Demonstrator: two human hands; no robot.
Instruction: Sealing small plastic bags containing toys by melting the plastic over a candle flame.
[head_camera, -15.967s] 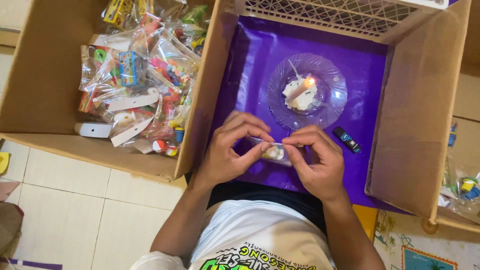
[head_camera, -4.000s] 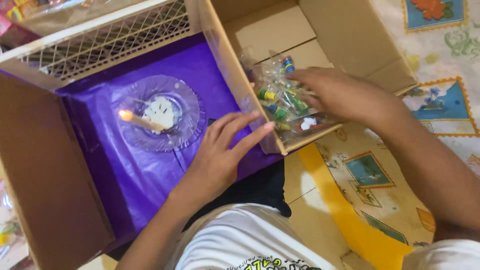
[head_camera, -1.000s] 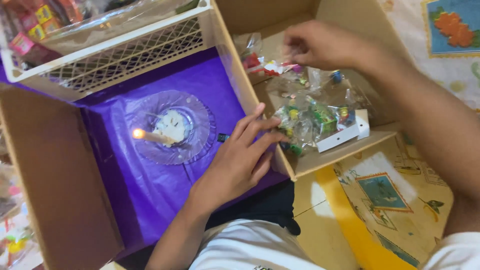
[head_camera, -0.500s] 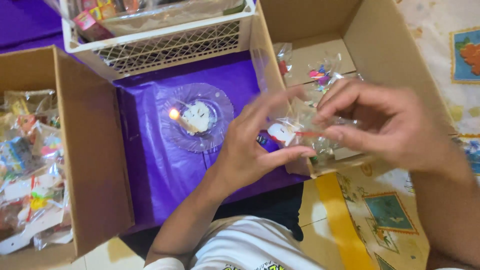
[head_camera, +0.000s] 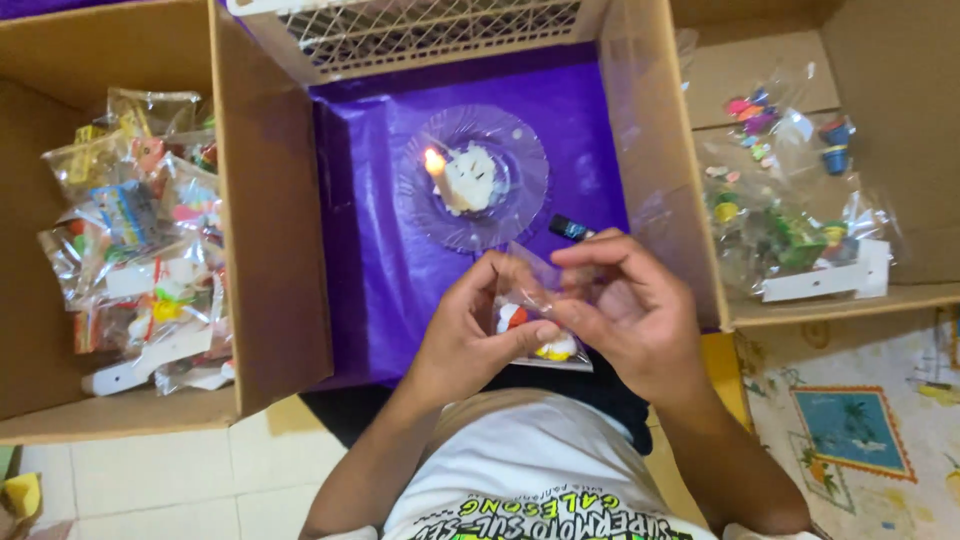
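Observation:
A small clear plastic bag (head_camera: 530, 315) with little coloured toys inside is held between both hands over the near edge of a purple-lined cardboard box (head_camera: 365, 270). My left hand (head_camera: 470, 335) grips the bag from the left and below. My right hand (head_camera: 625, 310) pinches its top from the right. Behind the hands, a lit candle stub (head_camera: 440, 175) stands on a clear plastic plate (head_camera: 520, 150) on the purple lining. A small dark lighter (head_camera: 572, 229) lies just beyond my right fingers.
A cardboard box (head_camera: 270, 250) at left holds several filled toy bags (head_camera: 140, 250). Another cardboard box (head_camera: 900, 120) at right holds loose toy bags (head_camera: 790, 210). A white plastic basket (head_camera: 420, 30) stands at the back. Tiled floor and a patterned mat (head_camera: 850, 430) lie near me.
My right hand has come back from the right-hand box with a small toy bag, and both hands now hold it in front of the candle. The view has swung back to centre.

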